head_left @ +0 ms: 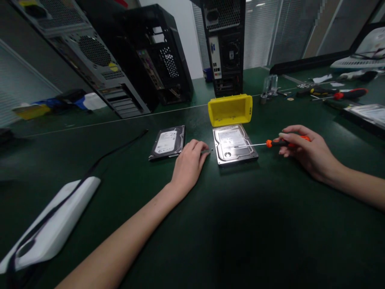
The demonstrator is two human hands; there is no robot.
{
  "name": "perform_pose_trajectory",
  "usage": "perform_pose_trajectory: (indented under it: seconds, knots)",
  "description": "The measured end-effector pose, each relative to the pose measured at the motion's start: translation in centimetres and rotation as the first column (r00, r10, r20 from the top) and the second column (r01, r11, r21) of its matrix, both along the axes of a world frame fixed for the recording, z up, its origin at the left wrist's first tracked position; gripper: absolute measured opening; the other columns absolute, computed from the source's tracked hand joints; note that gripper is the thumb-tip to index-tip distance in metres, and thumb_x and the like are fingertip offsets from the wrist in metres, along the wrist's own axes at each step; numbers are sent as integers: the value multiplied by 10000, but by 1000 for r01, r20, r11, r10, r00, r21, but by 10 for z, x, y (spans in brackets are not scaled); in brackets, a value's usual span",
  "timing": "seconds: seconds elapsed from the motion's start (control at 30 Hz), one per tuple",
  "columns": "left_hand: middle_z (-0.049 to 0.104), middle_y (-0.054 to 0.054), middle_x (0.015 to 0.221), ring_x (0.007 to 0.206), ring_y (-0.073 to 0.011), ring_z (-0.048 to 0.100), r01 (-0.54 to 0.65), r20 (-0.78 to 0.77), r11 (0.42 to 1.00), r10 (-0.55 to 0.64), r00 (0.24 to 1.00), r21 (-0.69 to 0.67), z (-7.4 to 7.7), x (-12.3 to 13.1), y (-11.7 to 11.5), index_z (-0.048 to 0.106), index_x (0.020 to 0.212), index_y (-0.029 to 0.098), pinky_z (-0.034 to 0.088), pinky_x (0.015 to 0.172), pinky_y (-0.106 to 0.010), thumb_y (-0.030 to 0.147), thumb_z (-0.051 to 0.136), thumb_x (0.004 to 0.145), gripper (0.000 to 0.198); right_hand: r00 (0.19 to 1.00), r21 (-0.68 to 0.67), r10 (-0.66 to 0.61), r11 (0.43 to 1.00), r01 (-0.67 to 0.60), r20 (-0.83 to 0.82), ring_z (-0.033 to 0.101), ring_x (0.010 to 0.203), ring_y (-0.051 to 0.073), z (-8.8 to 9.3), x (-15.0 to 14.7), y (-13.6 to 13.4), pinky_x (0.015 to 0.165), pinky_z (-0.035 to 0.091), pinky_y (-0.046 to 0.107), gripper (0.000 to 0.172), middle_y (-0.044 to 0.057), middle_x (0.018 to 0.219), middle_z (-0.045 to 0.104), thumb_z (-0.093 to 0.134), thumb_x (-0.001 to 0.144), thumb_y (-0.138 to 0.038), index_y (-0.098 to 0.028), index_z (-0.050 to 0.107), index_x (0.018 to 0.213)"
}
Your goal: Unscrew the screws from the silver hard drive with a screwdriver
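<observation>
My right hand [309,150] is closed around the orange and black handle of a screwdriver [282,143]. Its thin shaft points left, with the tip over a silver hard drive [231,138] lying flat on the green table [192,224]. My left hand [190,158] rests on the table between this drive and a second hard drive [166,141], which has a white label. Its thumb and index finger are slightly apart, with a narrow gap between them. Just beyond those fingertips lies a tiny screw [212,149].
Behind the silver drive, a yellow bin [230,110] lies with its opening toward me. Computer cases [227,48] stand along the back. Pliers and a red-handled screwdriver [350,94] lie at the right. A white object [60,224] with a black strap is at the left.
</observation>
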State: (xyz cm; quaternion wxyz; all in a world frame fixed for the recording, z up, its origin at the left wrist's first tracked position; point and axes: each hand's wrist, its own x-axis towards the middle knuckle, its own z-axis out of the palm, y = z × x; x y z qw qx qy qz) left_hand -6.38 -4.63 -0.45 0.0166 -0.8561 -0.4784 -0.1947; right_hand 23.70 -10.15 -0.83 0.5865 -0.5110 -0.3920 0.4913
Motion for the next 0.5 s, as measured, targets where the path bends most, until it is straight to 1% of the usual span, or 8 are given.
perform_pose_trajectory:
  seconds: [0.1,0.2,0.27,0.37,0.43,0.5]
  knots:
    - [595,-79,1059,966,-222,554,30,-36,999,-29,999,29,1,1,1,613,1082,192,469,794,-344,232,458,925,224,1000,-3,9,1000,-10,-9,635,575,84,0,0,0,510,543,156,308,3,779,675,756,702,-298,-221,605,960]
    - [638,-75,1038,936,-235,569,16,-108,998,-9,994,61,3,4,0,664,1051,207,462,755,-349,237,457,925,244,1000,-6,17,1000,-17,-20,638,578,82,0,0,0,512,545,158,306,11,824,687,763,696,-296,-223,608,949]
    - [671,-64,1054,958,-244,587,11,-134,997,-1,991,81,4,4,-2,685,1034,227,457,757,-356,232,460,924,250,1000,-2,19,1000,-19,-23,636,576,81,0,0,1,510,542,156,292,11,828,688,762,697,-289,-223,610,937]
    - [698,-58,1081,994,-248,623,24,-155,995,-9,988,95,4,4,-4,684,1071,237,454,765,-362,232,446,936,273,999,-2,33,999,-33,-23,633,574,77,0,0,0,515,542,155,271,11,825,687,756,705,-281,-220,610,925]
    - [706,-65,1081,983,-248,646,16,-175,994,3,984,110,3,4,-5,674,1101,232,456,746,-361,236,431,945,289,999,-1,43,999,-43,-21,631,571,75,0,0,0,518,543,154,262,12,821,685,751,711,-281,-216,610,922]
    - [709,-61,1081,973,-247,658,12,-188,992,12,982,124,2,4,-5,676,1093,235,459,729,-357,242,425,947,290,999,5,46,999,-46,-18,633,573,77,-1,1,0,517,543,153,264,11,814,682,751,712,-286,-213,611,923]
